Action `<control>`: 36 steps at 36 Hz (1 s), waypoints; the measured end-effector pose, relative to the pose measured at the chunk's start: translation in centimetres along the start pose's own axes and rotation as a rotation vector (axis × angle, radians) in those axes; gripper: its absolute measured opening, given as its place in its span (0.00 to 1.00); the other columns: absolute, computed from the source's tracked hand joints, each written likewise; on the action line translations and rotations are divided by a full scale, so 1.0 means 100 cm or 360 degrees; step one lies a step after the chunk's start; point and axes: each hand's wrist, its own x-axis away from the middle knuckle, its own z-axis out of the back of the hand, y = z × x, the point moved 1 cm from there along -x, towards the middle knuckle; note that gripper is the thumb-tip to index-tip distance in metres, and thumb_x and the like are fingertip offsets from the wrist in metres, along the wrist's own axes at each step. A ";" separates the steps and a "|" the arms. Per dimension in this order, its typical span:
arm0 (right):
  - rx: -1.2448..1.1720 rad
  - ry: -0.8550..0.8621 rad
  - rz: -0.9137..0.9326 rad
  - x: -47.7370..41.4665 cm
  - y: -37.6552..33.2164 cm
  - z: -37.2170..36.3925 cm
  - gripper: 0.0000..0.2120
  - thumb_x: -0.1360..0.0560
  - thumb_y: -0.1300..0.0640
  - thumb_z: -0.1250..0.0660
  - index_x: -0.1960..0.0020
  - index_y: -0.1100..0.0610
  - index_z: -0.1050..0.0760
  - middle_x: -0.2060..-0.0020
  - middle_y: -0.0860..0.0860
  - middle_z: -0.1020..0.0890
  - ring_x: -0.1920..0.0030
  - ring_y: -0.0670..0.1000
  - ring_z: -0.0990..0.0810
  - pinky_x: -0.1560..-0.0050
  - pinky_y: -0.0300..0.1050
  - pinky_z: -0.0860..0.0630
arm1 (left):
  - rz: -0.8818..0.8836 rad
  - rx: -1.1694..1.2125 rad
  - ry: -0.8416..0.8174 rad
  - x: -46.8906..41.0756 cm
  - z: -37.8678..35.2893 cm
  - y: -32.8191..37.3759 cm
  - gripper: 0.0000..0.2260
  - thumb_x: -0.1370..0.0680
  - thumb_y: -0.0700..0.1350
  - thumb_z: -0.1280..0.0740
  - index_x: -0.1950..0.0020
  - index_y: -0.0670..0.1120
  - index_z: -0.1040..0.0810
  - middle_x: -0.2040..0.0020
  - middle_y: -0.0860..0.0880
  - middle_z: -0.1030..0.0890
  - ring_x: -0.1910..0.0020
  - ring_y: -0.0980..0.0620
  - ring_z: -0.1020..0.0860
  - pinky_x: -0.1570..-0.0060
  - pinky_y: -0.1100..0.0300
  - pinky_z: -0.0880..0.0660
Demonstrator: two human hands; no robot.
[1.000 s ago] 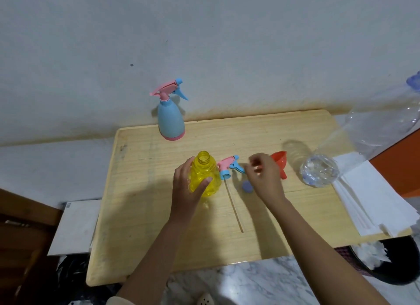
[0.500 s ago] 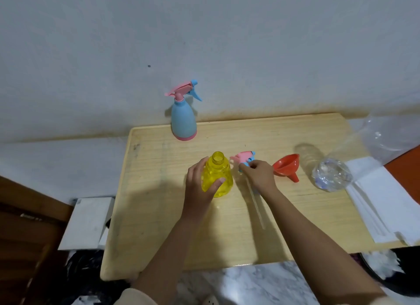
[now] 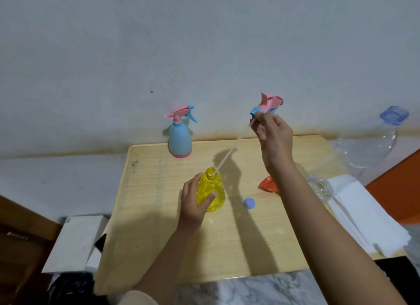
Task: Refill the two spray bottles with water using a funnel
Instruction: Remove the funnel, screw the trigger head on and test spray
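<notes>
Spray head (image 3: 270, 102) lifted in right hand (image 3: 275, 136), left hand (image 3: 192, 208) gripping bottle (image 3: 217, 196)

Bare along the front of the surface (image 3: 159, 248); blocked at right by funnel (image 3: 267, 184), cap (image 3: 249, 203), papers (image 3: 363, 218); barred above the yellow bottle (image 3: 212, 192) by a slanting tube (image 3: 233, 147).

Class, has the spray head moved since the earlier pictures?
Yes: the right hand lifted the spray head off the table, high above the yellow bottle.
</notes>
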 end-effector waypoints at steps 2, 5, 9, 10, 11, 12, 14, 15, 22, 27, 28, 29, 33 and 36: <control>0.0090 0.0001 0.0081 0.003 0.000 -0.002 0.05 0.26 0.65 0.33 0.61 0.60 0.23 0.66 0.52 0.23 0.63 0.46 0.23 0.55 0.37 0.23 | 0.0005 0.0003 0.0004 0.000 -0.001 0.001 0.26 0.32 0.61 0.31 0.36 0.65 0.33 0.39 0.63 0.31 0.36 0.60 0.30 0.37 0.45 0.29; 0.0175 0.0004 0.0155 0.008 0.005 -0.005 0.01 0.28 0.62 0.30 0.57 0.59 0.22 0.66 0.51 0.22 0.63 0.46 0.23 0.48 0.44 0.22 | 0.0009 0.0002 0.0000 0.000 -0.001 0.002 0.25 0.32 0.62 0.31 0.36 0.67 0.34 0.39 0.64 0.31 0.36 0.60 0.30 0.37 0.45 0.29; 0.0292 -0.0052 0.0284 0.019 0.014 -0.008 0.05 0.29 0.64 0.30 0.56 0.57 0.23 0.65 0.53 0.25 0.61 0.47 0.28 0.55 0.38 0.27 | -0.0011 -0.0014 0.0009 0.001 -0.001 0.002 0.25 0.31 0.62 0.31 0.36 0.70 0.34 0.39 0.66 0.32 0.35 0.58 0.30 0.37 0.45 0.29; 0.0329 -0.0079 0.0317 0.022 0.018 -0.009 0.06 0.29 0.67 0.30 0.55 0.57 0.24 0.66 0.51 0.26 0.63 0.45 0.28 0.57 0.34 0.29 | -0.0018 -0.0017 0.0013 0.001 0.000 0.002 0.25 0.31 0.62 0.31 0.36 0.70 0.34 0.39 0.66 0.32 0.35 0.58 0.30 0.37 0.45 0.29; 0.0381 -0.0122 0.0340 0.025 0.022 -0.009 0.07 0.29 0.68 0.31 0.54 0.59 0.24 0.66 0.49 0.25 0.65 0.42 0.28 0.59 0.32 0.30 | -0.0025 -0.0022 0.0018 0.001 0.000 0.003 0.25 0.31 0.61 0.31 0.36 0.69 0.34 0.39 0.67 0.32 0.35 0.58 0.30 0.37 0.45 0.29; 0.0445 -0.0180 0.0345 0.028 0.028 -0.009 0.08 0.29 0.69 0.30 0.53 0.60 0.24 0.66 0.49 0.24 0.65 0.40 0.28 0.60 0.30 0.30 | -0.0031 -0.0026 0.0023 0.002 0.000 0.003 0.25 0.31 0.61 0.31 0.36 0.69 0.34 0.39 0.67 0.32 0.35 0.59 0.30 0.37 0.45 0.29; 0.0571 -0.0309 0.0301 0.035 0.043 -0.007 0.09 0.30 0.68 0.29 0.50 0.62 0.24 0.61 0.51 0.22 0.63 0.40 0.26 0.59 0.30 0.28 | -0.0053 -0.0033 0.0038 0.002 0.000 0.004 0.25 0.30 0.60 0.31 0.35 0.68 0.34 0.39 0.66 0.31 0.35 0.59 0.30 0.37 0.46 0.28; 0.0635 -0.0361 0.0262 0.039 0.053 -0.005 0.10 0.30 0.67 0.28 0.49 0.62 0.23 0.59 0.52 0.20 0.61 0.42 0.24 0.57 0.32 0.27 | -0.0066 -0.0036 0.0048 0.003 0.000 0.005 0.25 0.30 0.60 0.31 0.35 0.67 0.34 0.39 0.65 0.30 0.35 0.58 0.29 0.37 0.46 0.28; 0.0948 -0.0586 0.0222 0.061 0.098 0.010 0.14 0.33 0.57 0.29 0.48 0.55 0.21 0.53 0.48 0.17 0.51 0.46 0.20 0.47 0.38 0.25 | -0.0151 -0.0082 0.0175 0.009 -0.005 0.008 0.27 0.30 0.55 0.31 0.32 0.62 0.34 0.35 0.51 0.28 0.34 0.51 0.29 0.36 0.44 0.30; 0.1070 -0.0587 0.0314 0.061 0.106 0.016 0.15 0.31 0.60 0.29 0.46 0.50 0.22 0.52 0.42 0.19 0.49 0.43 0.21 0.46 0.41 0.23 | -0.0208 -0.0342 0.0125 0.011 -0.011 -0.008 0.40 0.36 0.59 0.28 0.28 0.48 0.38 0.32 0.42 0.30 0.32 0.44 0.30 0.35 0.46 0.30; 0.1090 -0.0593 0.0320 0.061 0.108 0.017 0.14 0.31 0.60 0.30 0.46 0.51 0.22 0.52 0.42 0.19 0.49 0.44 0.21 0.46 0.43 0.23 | -0.0199 -0.0367 0.0096 0.011 -0.013 -0.013 0.42 0.37 0.60 0.27 0.28 0.47 0.39 0.31 0.42 0.30 0.32 0.43 0.31 0.35 0.46 0.31; 0.1095 -0.0598 0.0319 0.061 0.109 0.018 0.14 0.31 0.60 0.30 0.45 0.53 0.22 0.52 0.43 0.19 0.49 0.45 0.21 0.46 0.44 0.23 | -0.0183 -0.0377 0.0069 0.011 -0.013 -0.016 0.43 0.37 0.60 0.27 0.28 0.47 0.40 0.31 0.41 0.31 0.31 0.43 0.32 0.35 0.45 0.31; 0.1085 -0.0628 0.0289 0.059 0.111 0.018 0.14 0.30 0.58 0.31 0.44 0.54 0.23 0.52 0.45 0.19 0.49 0.48 0.21 0.46 0.47 0.23 | -0.0132 -0.0299 0.0019 0.005 -0.012 -0.013 0.41 0.36 0.58 0.27 0.27 0.52 0.41 0.33 0.50 0.29 0.35 0.49 0.28 0.39 0.49 0.27; 0.1057 -0.0635 0.0208 0.055 0.110 0.017 0.13 0.27 0.59 0.32 0.43 0.53 0.24 0.50 0.47 0.20 0.47 0.49 0.21 0.45 0.45 0.24 | -0.0118 -0.0293 -0.0089 -0.001 -0.008 -0.008 0.41 0.36 0.59 0.28 0.27 0.56 0.40 0.33 0.48 0.27 0.36 0.50 0.26 0.39 0.50 0.27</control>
